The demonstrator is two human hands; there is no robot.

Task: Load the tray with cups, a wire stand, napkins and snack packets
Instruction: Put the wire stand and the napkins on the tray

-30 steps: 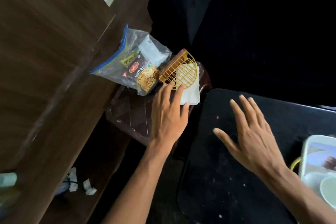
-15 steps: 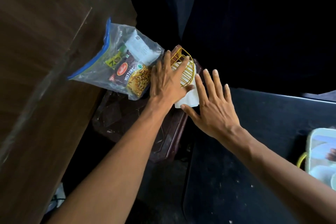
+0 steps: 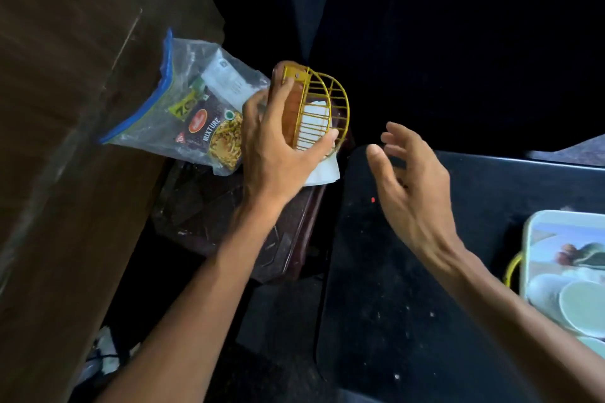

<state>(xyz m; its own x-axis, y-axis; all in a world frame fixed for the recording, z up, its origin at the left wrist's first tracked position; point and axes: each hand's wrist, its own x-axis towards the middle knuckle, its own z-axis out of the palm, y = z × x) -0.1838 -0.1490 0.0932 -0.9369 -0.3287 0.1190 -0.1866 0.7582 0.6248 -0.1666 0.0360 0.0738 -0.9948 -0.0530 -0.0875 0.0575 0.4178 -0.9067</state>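
Note:
My left hand grips the yellow wire stand by its brown wooden base and holds it tilted on its side above a dark brown stool. White napkins sit inside and below the stand. A clear zip bag of snack packets lies just left of it. My right hand hovers open and empty to the right, over the black table. The pale tray with pale cups on it shows at the right edge.
A brown wooden cupboard fills the left side. A yellow wire piece sticks out by the tray's left side. Crumpled paper lies on the floor at the lower left. The background is dark.
My left hand has closed on the wire stand and tipped it up off the stool. My right hand has drawn back to the right, away from the napkins.

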